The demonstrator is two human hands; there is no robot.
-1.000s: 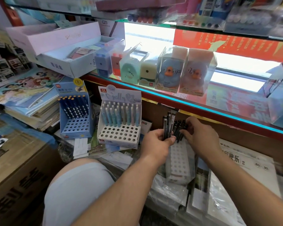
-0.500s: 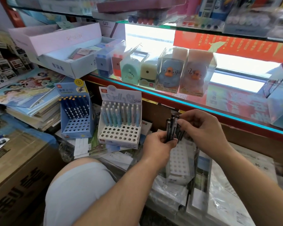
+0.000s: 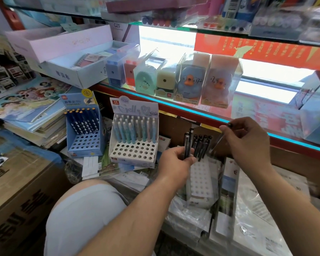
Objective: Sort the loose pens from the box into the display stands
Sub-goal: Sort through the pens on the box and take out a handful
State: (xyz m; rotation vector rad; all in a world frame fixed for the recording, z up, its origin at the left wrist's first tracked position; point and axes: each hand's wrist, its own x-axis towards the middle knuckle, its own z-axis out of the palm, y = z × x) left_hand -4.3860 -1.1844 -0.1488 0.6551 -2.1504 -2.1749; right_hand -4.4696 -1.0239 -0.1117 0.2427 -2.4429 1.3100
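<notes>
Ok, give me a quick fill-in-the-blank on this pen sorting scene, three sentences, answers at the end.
1. The left hand grips several dark pens; the right hand pinches just ____ pen.
2. The blue stand sits to the ____ of the white Jelly stand.
3. In the white Jelly stand, pastel pens fill the ____ rows; the front holes are empty.
Answers: one; left; back.

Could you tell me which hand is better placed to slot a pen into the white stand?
Right hand: it pinches one pen near the stand; the left hand grips the bundle.
</notes>
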